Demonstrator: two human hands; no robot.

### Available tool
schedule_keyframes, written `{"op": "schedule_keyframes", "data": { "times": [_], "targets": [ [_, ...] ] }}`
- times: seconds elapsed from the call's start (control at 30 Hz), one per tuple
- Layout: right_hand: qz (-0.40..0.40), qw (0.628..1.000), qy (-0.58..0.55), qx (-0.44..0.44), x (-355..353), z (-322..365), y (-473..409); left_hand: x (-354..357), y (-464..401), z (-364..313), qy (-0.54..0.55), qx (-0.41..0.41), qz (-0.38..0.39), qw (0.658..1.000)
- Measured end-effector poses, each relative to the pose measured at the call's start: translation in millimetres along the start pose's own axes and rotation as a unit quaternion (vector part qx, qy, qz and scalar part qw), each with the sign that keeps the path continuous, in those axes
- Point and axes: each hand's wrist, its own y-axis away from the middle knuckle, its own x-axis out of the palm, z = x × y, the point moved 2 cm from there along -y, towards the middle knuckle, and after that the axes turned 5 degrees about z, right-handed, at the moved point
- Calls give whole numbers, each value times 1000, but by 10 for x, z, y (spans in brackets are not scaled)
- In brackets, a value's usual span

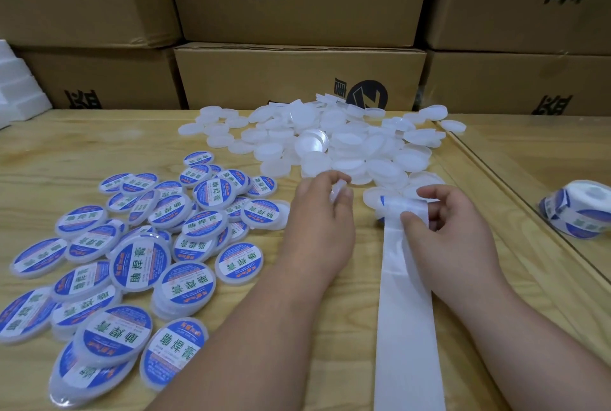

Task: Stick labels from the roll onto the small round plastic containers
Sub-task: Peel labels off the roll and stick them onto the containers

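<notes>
1. L hand (322,209): fingers curled, pinching a blank container (338,191) betw thumb & fingertips, held on edge just above the table (99,146).
2. R hand (453,228): thumb & fingers grip the backing strip (408,311) at its far end; a label (385,202) w/ a blue edge shows just left of the fingertips.
3. Strip runs from R fingers back toward the person, flat on the table, betw the two forearms.
4. Blank pile (330,139): white containers heaped just beyond both sets of fingers; nearest ones touch or sit under the strip end.
5. Labelled pile (132,245): blue/white containers spread left of L hand, some overlapping.
6. Roll (577,209): well right of R fingers, apart from them.
7. Boxes (297,76) stacked behind the table; white foam (16,86) far left.
</notes>
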Motion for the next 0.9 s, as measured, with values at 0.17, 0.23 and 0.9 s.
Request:
{"op": "schedule_keyframes", "data": {
  "times": [0.17,0.23,0.9],
  "targets": [
    [-4,999,-20,-44,-1,12,10,31,31,-24,133,-21,29,990],
    [-6,998,-30,-55,-6,8,5,34,20,-23,164,-35,50,985],
    [109,981,-146,-58,107,75,52,-61,-41,16,255,-45,27,965]
  ]
}}
